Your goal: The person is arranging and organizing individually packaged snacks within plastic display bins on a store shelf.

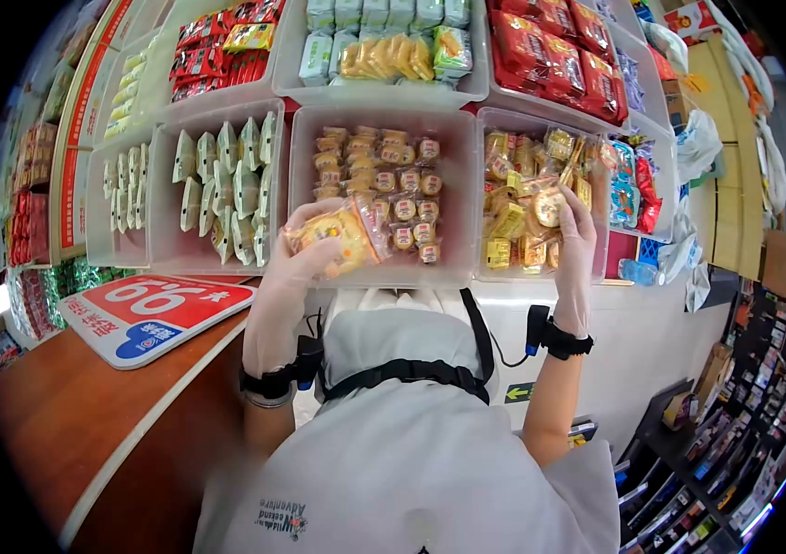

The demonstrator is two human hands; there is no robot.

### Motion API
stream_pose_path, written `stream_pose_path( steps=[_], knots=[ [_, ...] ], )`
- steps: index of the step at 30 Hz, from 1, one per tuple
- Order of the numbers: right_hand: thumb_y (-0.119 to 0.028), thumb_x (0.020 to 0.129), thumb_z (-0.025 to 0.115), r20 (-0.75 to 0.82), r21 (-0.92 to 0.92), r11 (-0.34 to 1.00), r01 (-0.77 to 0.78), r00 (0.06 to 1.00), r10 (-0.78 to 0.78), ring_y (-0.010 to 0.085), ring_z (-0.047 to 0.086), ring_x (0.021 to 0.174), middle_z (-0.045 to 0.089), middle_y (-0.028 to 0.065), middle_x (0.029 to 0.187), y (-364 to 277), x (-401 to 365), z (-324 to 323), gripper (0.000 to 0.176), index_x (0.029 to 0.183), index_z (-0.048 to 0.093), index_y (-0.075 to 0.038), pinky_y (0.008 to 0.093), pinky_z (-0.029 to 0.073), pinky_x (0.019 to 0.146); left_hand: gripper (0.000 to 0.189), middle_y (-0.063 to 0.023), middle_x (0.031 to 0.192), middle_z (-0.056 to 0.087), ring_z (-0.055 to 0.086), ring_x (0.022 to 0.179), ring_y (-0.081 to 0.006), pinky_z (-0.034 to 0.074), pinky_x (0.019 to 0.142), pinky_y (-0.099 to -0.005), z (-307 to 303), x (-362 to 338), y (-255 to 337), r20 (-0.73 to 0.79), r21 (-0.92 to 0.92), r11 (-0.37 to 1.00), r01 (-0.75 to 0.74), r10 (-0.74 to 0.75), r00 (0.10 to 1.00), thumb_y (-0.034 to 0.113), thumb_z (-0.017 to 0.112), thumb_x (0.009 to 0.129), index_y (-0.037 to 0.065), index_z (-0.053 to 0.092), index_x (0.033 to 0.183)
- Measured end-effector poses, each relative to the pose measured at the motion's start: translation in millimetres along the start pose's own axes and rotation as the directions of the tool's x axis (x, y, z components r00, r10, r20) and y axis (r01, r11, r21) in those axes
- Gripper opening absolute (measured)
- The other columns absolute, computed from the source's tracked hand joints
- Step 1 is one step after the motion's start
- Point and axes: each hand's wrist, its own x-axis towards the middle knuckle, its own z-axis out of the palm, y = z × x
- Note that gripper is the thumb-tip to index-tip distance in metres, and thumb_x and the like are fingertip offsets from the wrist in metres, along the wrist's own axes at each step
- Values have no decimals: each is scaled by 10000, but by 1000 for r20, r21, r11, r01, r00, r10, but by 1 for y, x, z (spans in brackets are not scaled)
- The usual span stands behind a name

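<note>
My left hand (296, 258), in a thin clear glove, is closed on a yellow round cracker in a clear printed wrapper (342, 238). It is over the left side of the middle bin (319, 118), which holds rows of small wrapped round snacks (402, 205). My right hand (575, 231), gloved too, is closed on a wrapped round biscuit (547, 208) with a gold-tinted wrapper. It is above the bin to the right (596, 254), where mixed gold-wrapped snacks (508, 222) lie. My fingers hide part of both packets.
More bins stand around: white packets (222, 185) at left, red packets (559, 60) and green-white packets (374, 46) behind. A red price sign (157, 309) lies on the brown wooden counter (70, 397). A bottle (640, 271) is beside the right-hand bins.
</note>
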Motion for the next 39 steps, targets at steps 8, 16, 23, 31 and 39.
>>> stream_pose_path(
  steps=[8,16,23,31,39],
  knots=[
    [-146,975,499,-332,77,995,63,943,-34,150,541,1086,577,85,1208,30,-12,-75,299,1225,550,11,288,431,939,475,-79,1082,589,597,941,-128,492,803,-248,34,20,1,30,221,973,65,-73,997,139,650,783,26,508,1222],
    [-185,987,483,-411,64,997,37,911,-8,155,532,1120,549,84,1249,42,-31,-135,333,1263,526,-3,295,425,966,517,-94,1066,597,589,935,-164,482,784,-283,170,75,-85,271,552,806,215,-416,868,272,750,765,17,542,1163],
    [-170,971,504,-525,78,996,-30,849,67,175,518,1127,574,94,1219,64,-42,-194,310,1223,558,1,319,384,999,672,-196,1317,348,362,1259,-349,356,1035,-396,243,103,-174,583,657,547,-519,68,810,293,777,706,79,462,1260],
    [-118,963,506,-489,100,993,-70,865,110,166,537,1076,577,92,1187,75,-31,-211,288,1221,547,3,293,415,958,734,-155,1440,252,278,1328,-390,266,1073,-494,235,135,-206,781,624,24,-781,-60,622,322,770,719,202,433,1359],
    [-111,959,520,-347,96,991,-95,930,123,132,531,979,575,77,1144,74,-12,-198,293,1230,534,-2,261,435,890,759,-147,1431,289,271,1323,-406,271,1050,-524,241,119,-193,767,641,-112,-759,52,640,314,756,700,243,426,1380]
  ],
)
